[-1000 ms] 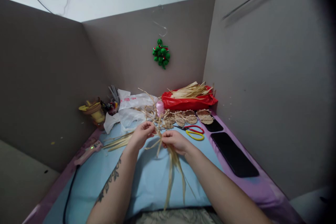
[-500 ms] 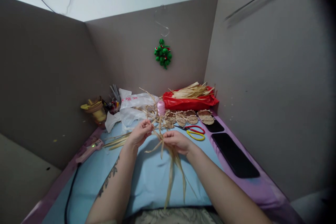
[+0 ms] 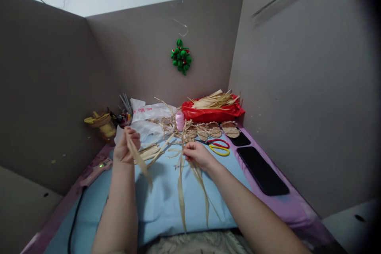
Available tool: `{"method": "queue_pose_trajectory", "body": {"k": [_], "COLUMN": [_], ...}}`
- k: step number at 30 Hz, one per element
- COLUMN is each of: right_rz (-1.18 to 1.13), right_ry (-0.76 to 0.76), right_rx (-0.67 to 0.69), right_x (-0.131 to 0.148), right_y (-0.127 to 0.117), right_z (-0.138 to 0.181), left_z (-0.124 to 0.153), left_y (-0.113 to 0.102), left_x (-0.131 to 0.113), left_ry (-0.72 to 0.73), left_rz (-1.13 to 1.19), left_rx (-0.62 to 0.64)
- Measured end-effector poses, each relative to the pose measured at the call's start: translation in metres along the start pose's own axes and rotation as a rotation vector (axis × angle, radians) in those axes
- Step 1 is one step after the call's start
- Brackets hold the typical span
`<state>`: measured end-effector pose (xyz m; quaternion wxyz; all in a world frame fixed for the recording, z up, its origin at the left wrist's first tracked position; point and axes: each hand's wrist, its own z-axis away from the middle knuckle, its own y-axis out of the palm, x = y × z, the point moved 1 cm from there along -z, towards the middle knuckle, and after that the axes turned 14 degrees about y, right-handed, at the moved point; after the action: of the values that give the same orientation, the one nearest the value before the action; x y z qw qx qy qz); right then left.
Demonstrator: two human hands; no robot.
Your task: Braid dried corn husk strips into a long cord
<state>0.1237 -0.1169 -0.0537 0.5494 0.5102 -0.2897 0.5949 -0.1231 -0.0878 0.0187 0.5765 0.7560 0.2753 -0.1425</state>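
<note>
My left hand (image 3: pixel 126 147) is raised at the left with its fingers closed round a single pale straw strip (image 3: pixel 139 159) that hangs down and right from it. My right hand (image 3: pixel 195 154) pinches a bundle of straw strips (image 3: pixel 181 186) at its top, where several short ends fan out; the long ends trail toward me over the blue cloth (image 3: pixel 166 202). Loose straw strips (image 3: pixel 149 151) lie on the cloth between the two hands.
Red and yellow scissors (image 3: pixel 218 147), small woven straw pieces (image 3: pixel 208 130), a pink thread spool (image 3: pixel 179 120), a red bag of straw (image 3: pixel 212 112), white plastic bags (image 3: pixel 149 115), a yellow toy (image 3: pixel 101 124), a glue gun (image 3: pixel 93 170) and two black phones (image 3: pixel 262 170) lie around. Grey partitions enclose the desk.
My left hand has left the bundle and moved up and left, taking one straw strip with it. My right hand has kept its hold on the bundle.
</note>
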Motion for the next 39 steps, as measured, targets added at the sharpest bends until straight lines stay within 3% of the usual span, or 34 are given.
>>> {"method": "queue_pose_trajectory", "body": {"k": [3,6,9,12,16,20,30,39], "right_rz": [0.109,0.216,0.268,0.275,0.275,0.263,0.078,0.149], "right_ry": [-0.033,-0.091,-0.146,-0.166,-0.180,-0.177,-0.132,-0.166], "right_rx": [-0.063,-0.098,-0.126,-0.154,-0.174,-0.171,-0.028,-0.013], "right_x": [-0.001,-0.002,-0.003,-0.005,-0.005,-0.004,-0.002,0.005], "right_y": [0.003,0.005,0.003,0.001,0.000,0.000,-0.001,-0.002], "right_z": [0.000,0.000,-0.002,-0.005,-0.007,-0.006,-0.002,0.004], "left_z": [0.013,0.029,0.041,0.044,0.042,0.041,0.040,0.040], "left_y": [0.013,0.030,0.042,0.043,0.033,0.021,0.021,0.022], "left_x": [0.031,0.064,0.082,0.090,0.099,0.106,0.109,0.101], "left_ry": [-0.246,-0.378,-0.287,-0.140,-0.040,-0.044,-0.276,-0.423], "left_rz": [-0.453,-0.749,-1.015,-1.232,-1.283,-1.219,-0.950,-0.869], "left_rx": [0.127,0.424,0.616,0.670,0.684,0.595,0.383,0.351]}}
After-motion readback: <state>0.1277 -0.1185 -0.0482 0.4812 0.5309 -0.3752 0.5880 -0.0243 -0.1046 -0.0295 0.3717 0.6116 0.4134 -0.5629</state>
